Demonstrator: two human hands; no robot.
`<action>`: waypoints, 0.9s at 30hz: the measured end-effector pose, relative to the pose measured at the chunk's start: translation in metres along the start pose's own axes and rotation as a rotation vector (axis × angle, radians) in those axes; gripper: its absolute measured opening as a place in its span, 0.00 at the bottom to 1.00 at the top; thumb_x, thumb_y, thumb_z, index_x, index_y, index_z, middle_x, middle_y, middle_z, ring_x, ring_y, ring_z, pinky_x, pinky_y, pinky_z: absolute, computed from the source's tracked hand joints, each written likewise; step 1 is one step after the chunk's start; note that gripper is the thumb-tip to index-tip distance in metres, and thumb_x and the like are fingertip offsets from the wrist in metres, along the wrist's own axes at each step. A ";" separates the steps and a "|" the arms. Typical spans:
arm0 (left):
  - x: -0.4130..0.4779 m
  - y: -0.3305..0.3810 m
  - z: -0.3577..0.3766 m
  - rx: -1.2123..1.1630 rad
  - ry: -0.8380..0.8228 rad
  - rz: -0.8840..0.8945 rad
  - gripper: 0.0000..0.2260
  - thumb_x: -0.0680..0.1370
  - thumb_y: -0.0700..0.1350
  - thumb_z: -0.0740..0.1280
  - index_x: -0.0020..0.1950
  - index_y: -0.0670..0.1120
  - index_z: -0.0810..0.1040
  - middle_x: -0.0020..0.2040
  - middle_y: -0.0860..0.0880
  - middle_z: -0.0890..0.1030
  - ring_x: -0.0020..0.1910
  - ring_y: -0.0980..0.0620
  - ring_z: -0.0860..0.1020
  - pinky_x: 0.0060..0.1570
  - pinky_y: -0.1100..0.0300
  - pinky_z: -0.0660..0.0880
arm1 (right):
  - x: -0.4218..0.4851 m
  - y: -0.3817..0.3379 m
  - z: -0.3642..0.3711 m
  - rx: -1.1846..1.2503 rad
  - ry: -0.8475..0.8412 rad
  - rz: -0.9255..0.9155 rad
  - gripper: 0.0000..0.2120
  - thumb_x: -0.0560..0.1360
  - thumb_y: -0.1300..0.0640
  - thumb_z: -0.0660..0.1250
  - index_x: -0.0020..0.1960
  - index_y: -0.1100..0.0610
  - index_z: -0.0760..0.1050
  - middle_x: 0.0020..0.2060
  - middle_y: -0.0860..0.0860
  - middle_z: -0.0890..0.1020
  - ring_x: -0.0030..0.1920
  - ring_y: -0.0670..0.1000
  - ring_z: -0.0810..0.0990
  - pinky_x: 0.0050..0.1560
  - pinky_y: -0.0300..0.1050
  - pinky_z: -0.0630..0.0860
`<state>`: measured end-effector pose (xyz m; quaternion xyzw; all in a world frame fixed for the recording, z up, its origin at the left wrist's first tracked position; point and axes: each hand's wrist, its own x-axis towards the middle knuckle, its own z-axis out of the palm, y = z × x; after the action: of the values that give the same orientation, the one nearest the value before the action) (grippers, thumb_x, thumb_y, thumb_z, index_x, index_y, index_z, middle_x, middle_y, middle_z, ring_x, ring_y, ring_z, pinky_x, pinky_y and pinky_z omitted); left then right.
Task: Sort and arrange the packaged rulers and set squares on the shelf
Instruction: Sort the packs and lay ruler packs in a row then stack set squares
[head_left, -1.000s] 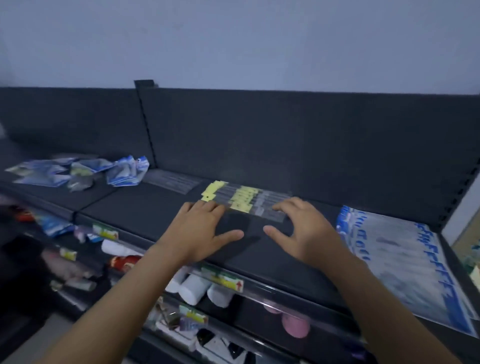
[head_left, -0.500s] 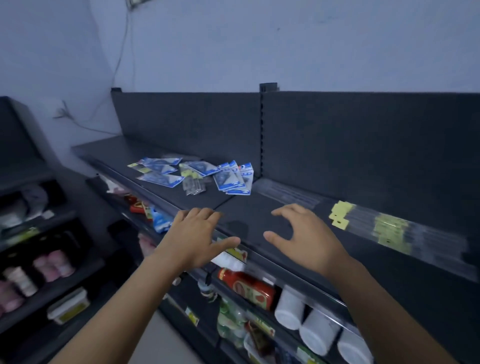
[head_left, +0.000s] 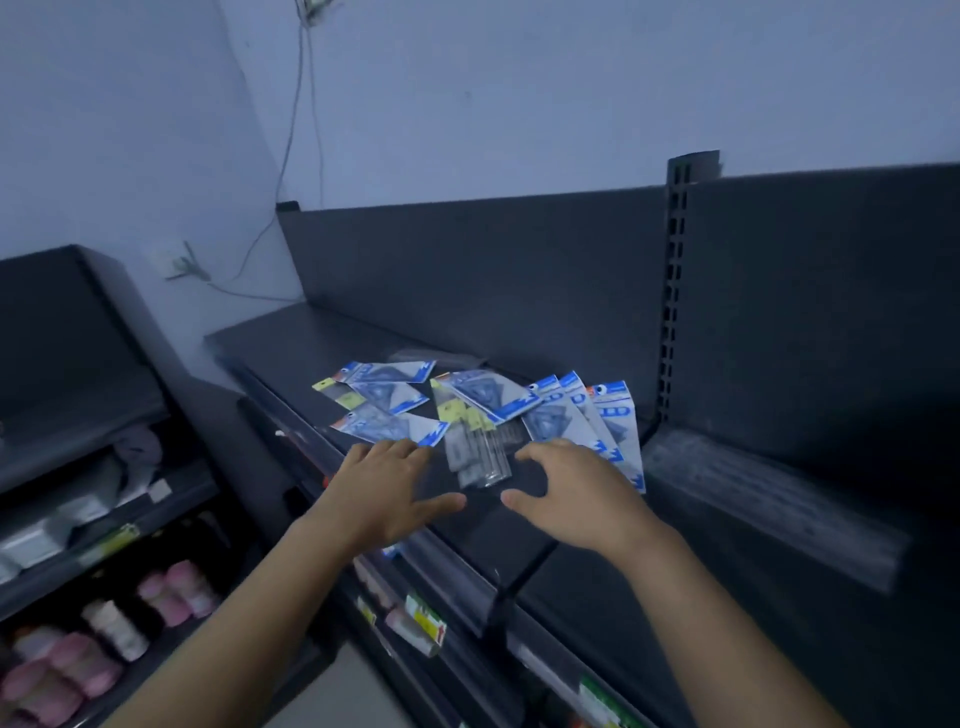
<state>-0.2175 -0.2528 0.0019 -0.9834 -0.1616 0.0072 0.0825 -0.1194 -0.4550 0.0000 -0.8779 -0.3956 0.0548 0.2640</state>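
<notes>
Both hands have come up to the pile, which half a second ago lay further off to the left, and the view has swung left, so the yellow-tagged rulers seen then on the right are out of frame. Now the left hand and right hand hover palm-down over the dark shelf, fingers spread and loosely bent, thumbs pointing toward each other with a gap between them; neither holds anything. Between and just beyond the two hands lie the ruler packs, clear sleeves with yellow tags at their far end, pointing away from the person. Left of them are several blue packets showing set squares, overlapping at loose angles; the left fingertips sit at the near edge of the closest one, though whether they touch it I cannot tell. One more blue packet lies across the far end of the ruler packs. To the right, fanned packets overlap one another in a row, and the right hand's fingers reach over their near corner; contact there is also unclear. Further right, past the post, a flat stack of clear sleeves rests on the next shelf section, well apart from the pile. A dark backboard stands behind everything, and a cable hangs down the wall above it. Below the shelf edge are price tags in green and yellow, and a side rack at far left holds pink tubs.
</notes>
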 end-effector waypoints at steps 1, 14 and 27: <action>0.015 -0.011 0.002 -0.005 -0.007 -0.010 0.39 0.71 0.75 0.47 0.74 0.52 0.63 0.72 0.52 0.68 0.71 0.50 0.64 0.68 0.52 0.56 | 0.019 -0.003 0.004 -0.003 -0.005 0.003 0.20 0.74 0.42 0.65 0.60 0.52 0.73 0.58 0.50 0.76 0.58 0.53 0.75 0.56 0.51 0.74; 0.180 -0.105 0.043 -0.141 -0.010 0.160 0.27 0.77 0.66 0.55 0.72 0.52 0.67 0.71 0.50 0.70 0.70 0.48 0.66 0.67 0.49 0.59 | 0.180 -0.032 0.069 -0.220 -0.069 0.183 0.17 0.69 0.43 0.70 0.43 0.54 0.68 0.47 0.51 0.76 0.50 0.54 0.76 0.40 0.44 0.68; 0.296 -0.109 0.062 -0.512 -0.122 0.934 0.23 0.69 0.57 0.74 0.62 0.64 0.72 0.58 0.58 0.69 0.62 0.55 0.67 0.65 0.53 0.61 | 0.216 -0.064 0.073 -0.222 -0.153 0.739 0.24 0.63 0.52 0.77 0.55 0.56 0.74 0.52 0.52 0.80 0.52 0.54 0.78 0.49 0.46 0.76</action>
<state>0.0262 -0.0469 -0.0374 -0.9371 0.2919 0.0604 -0.1815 -0.0375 -0.2331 -0.0057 -0.9778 -0.0746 0.1682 0.0998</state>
